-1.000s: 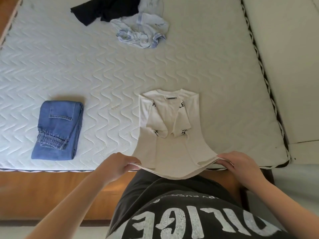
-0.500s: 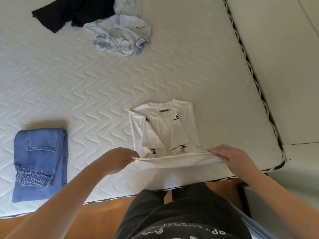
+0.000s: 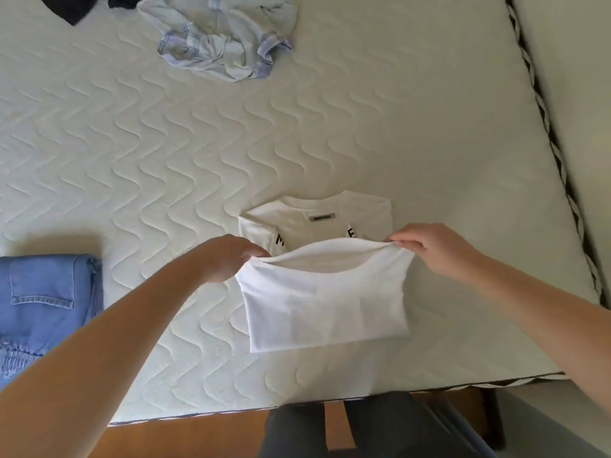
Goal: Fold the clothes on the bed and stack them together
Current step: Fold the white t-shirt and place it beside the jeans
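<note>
Bed: you face a white quilted mattress (image 3: pixel 139 166) with striped piping.
Floor: wooden boards (image 3: pixel 185 439).
Light: soft daylight.

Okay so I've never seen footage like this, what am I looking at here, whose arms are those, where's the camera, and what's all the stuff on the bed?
No machine here: these are a person's two bare arms, filmed by a wide-angle camera worn on their head, looking forward and down. The surface is a quilted white mattress. The left hand and right hand each pinch a corner of a white T-shirt, whose bottom half is turned up toward the collar, a fold in progress. At the left edge lie folded blue jeans. At the top, unfolded, lie a crumpled light blue-and-white garment and a dark garment, partly out of frame. The dark shape at the bottom is the person's own clothing.
</note>
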The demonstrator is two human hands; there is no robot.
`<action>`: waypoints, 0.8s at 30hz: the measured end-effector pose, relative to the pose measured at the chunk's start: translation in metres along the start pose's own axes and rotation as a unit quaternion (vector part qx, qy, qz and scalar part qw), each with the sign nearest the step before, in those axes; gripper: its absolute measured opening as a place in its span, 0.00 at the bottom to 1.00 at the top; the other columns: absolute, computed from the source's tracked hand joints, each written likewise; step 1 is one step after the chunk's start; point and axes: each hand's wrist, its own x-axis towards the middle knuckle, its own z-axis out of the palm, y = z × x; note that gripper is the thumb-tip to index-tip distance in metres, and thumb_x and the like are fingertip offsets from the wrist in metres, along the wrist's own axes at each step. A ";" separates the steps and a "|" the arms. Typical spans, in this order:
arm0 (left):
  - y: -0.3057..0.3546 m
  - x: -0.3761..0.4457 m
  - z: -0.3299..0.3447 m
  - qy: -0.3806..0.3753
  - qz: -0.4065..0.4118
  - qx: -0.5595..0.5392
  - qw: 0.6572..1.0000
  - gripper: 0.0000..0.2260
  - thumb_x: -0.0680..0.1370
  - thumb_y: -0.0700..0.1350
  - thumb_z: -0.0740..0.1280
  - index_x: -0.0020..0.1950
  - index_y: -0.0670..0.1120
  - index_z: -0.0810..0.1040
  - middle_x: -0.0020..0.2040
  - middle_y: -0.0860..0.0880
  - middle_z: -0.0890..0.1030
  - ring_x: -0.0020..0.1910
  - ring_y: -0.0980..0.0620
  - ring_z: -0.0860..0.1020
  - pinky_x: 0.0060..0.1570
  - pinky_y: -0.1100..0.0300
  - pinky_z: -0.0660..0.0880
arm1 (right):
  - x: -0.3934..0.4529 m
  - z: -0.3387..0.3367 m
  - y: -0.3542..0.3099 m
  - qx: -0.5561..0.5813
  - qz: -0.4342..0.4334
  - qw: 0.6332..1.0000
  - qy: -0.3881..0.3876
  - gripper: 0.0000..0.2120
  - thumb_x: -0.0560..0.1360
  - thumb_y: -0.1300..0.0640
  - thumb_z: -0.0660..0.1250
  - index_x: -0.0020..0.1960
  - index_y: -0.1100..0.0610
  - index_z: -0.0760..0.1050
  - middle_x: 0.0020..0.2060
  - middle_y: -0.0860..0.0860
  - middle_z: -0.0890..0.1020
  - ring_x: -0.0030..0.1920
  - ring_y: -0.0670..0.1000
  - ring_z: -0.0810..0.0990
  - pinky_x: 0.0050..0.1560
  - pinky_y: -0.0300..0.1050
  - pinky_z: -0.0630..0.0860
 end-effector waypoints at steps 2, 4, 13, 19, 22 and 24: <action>-0.009 0.026 -0.004 0.000 -0.010 0.001 1.000 0.18 0.84 0.43 0.56 0.69 0.61 0.74 0.68 0.51 0.76 0.66 0.49 0.74 0.59 0.58 0.69 | 0.028 0.006 0.016 0.007 0.025 1.000 -0.010 0.11 0.80 0.60 0.65 0.60 0.57 0.81 0.56 0.48 0.83 0.52 0.44 0.77 0.52 0.32 0.66; -0.018 0.051 -0.009 0.000 -0.009 0.001 1.000 0.18 0.84 0.43 0.57 0.70 0.59 0.74 0.70 0.52 0.75 0.67 0.49 0.73 0.61 0.59 0.68 | 0.054 0.011 0.033 0.021 0.048 0.999 0.000 0.11 0.80 0.59 0.65 0.61 0.56 0.81 0.56 0.47 0.82 0.54 0.44 0.77 0.53 0.34 0.66; -0.057 0.145 -0.028 -0.005 -0.021 0.003 1.000 0.14 0.82 0.45 0.62 0.68 0.52 0.75 0.61 0.49 0.78 0.59 0.48 0.75 0.56 0.57 0.69 | 0.150 0.040 0.088 0.017 0.074 0.996 0.037 0.11 0.80 0.61 0.64 0.61 0.58 0.80 0.58 0.51 0.82 0.57 0.49 0.78 0.49 0.32 0.64; -0.060 0.177 -0.003 0.066 -0.073 -0.035 0.995 0.13 0.79 0.45 0.66 0.63 0.48 0.78 0.59 0.46 0.79 0.59 0.46 0.75 0.49 0.60 0.67 | 0.182 0.066 0.097 -0.015 0.106 0.992 0.064 0.13 0.81 0.62 0.61 0.62 0.58 0.79 0.58 0.54 0.82 0.59 0.56 0.79 0.53 0.36 0.66; -0.060 0.182 0.008 0.097 -0.100 -0.059 0.988 0.16 0.77 0.45 0.68 0.64 0.49 0.77 0.62 0.47 0.79 0.61 0.45 0.75 0.53 0.58 0.70 | 0.186 0.072 0.096 -0.034 0.123 0.988 0.087 0.13 0.81 0.62 0.60 0.61 0.58 0.79 0.56 0.55 0.83 0.57 0.58 0.79 0.54 0.44 0.70; -0.062 0.184 0.013 0.102 -0.118 -0.080 0.985 0.17 0.76 0.46 0.69 0.65 0.49 0.77 0.62 0.47 0.79 0.59 0.45 0.75 0.53 0.56 0.72 | 0.187 0.073 0.094 -0.042 0.117 0.986 0.111 0.12 0.81 0.62 0.61 0.61 0.58 0.79 0.56 0.57 0.83 0.58 0.59 0.79 0.57 0.48 0.71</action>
